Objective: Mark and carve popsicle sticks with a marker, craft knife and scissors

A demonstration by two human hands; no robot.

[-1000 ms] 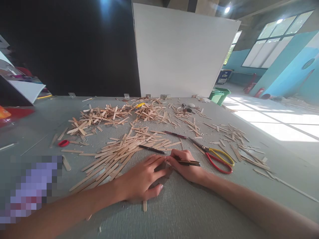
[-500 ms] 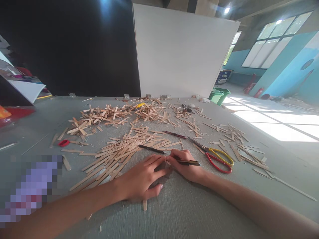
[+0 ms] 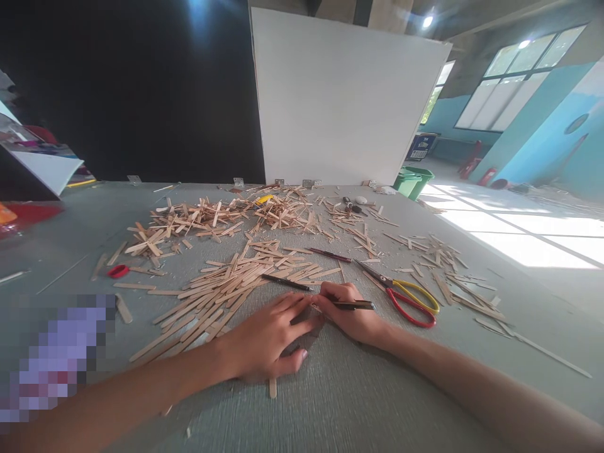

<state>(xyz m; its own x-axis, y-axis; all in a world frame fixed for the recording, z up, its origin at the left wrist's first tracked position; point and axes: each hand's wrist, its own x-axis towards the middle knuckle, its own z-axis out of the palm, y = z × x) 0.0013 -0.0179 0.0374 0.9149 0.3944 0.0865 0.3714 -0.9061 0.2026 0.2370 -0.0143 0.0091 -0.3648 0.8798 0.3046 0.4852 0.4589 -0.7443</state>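
My left hand [image 3: 267, 336] lies flat with fingers stretched out, pressing down a wooden stick whose end [image 3: 272, 388] pokes out below the palm. My right hand [image 3: 352, 311] is closed around a dark pen-like tool [image 3: 356, 305], its tip near the fingertips of the left hand. Just beyond both hands lies a big heap of wooden craft sticks [image 3: 226, 286]. Red-and-yellow-handled scissors [image 3: 406, 296] lie right of my right hand.
Further stick piles [image 3: 212, 217] and cut scraps [image 3: 438, 261] cover the grey table [image 3: 358, 390]. A dark pencil [image 3: 285, 282], a reddish pencil [image 3: 330, 254] and a red ring [image 3: 117, 271] lie among them. A white board [image 3: 340, 94] stands at the back.
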